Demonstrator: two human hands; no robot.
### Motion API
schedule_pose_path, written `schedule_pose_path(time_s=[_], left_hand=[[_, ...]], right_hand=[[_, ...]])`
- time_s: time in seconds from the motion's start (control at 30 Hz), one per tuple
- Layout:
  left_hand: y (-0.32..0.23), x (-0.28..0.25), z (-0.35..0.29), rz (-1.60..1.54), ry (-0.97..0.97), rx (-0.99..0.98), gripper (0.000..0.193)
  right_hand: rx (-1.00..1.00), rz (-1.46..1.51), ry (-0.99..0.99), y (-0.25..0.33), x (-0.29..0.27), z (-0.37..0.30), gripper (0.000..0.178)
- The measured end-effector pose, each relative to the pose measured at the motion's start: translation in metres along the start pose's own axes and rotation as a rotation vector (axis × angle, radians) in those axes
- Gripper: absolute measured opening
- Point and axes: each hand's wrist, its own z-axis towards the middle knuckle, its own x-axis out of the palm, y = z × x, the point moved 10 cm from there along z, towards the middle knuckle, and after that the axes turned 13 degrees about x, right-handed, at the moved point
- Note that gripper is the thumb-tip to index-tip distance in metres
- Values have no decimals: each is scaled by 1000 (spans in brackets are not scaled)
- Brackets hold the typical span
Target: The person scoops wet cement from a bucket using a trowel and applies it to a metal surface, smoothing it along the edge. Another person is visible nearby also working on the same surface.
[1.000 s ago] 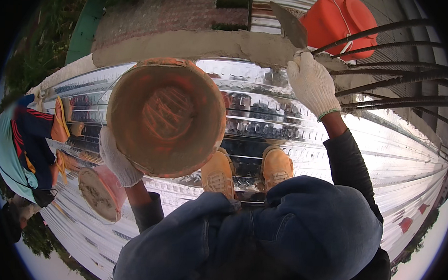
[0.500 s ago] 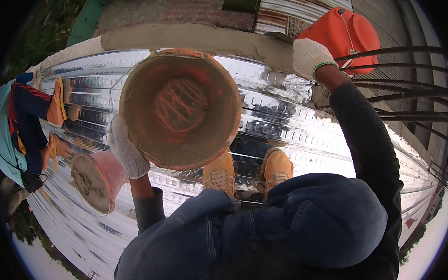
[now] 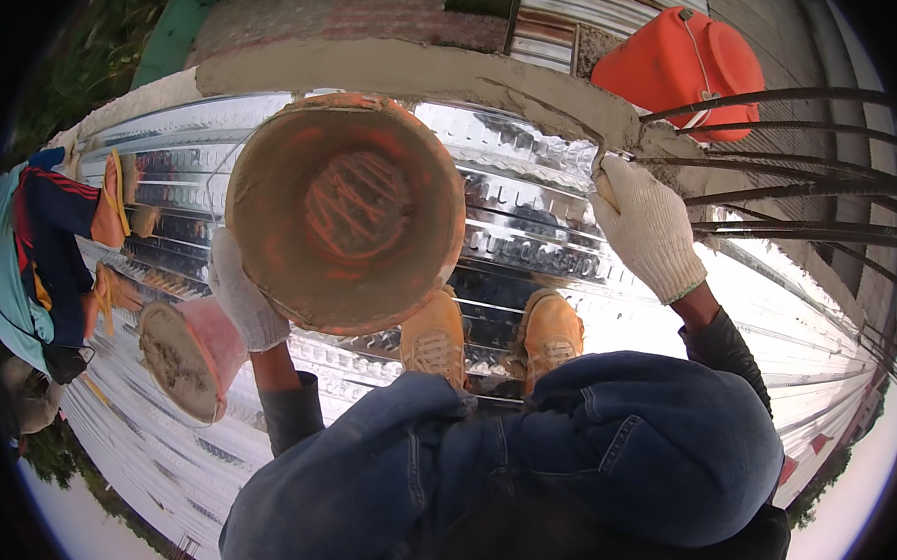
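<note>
A mortar-smeared orange bucket (image 3: 368, 287) is tilted so that its inside faces me, with scrape lines across its bottom. My left hand (image 3: 240, 296), in a white knit glove, is closed on its lower left rim. My right hand (image 3: 651, 224), gloved the same way, is closed round the handle of a trowel (image 3: 601, 152). The trowel's thin neck points at the wall edge, and its blade can hardly be made out against the mortar. Wet grey mortar (image 3: 377, 72) covers the top of the low wall beyond the bucket.
Shiny ribbed metal decking (image 3: 646, 339) lies under my boots (image 3: 554, 335). Rebar rods (image 3: 793, 185) jut in at the right, near a red-orange bucket (image 3: 633, 68). A pink bucket (image 3: 225, 345) with mortar stands at the left, by another person's leg (image 3: 56, 203).
My right hand has drawn back toward me from the wall top, bringing the trowel with it. The bucket in my left hand has shifted slightly left.
</note>
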Motion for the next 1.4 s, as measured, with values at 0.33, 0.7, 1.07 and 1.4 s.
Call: schedule_pose_path(time_s=[0.33,0.7,1.07,1.4], left_hand=[[19,16,5,-375,-95,-311,32],[0,25,2,-381,-156,-291,32],[6,25,-2,-445,-161,-333,41],[11,19,-3,-490,-155,-373,42]], right_hand=[[456,79,87,-69,50,-68,30],[639,689,-16,-78,49,-103,35],[473,715,-42,-46,63,-61,37],[595,849,274,-61,58,-28,41]])
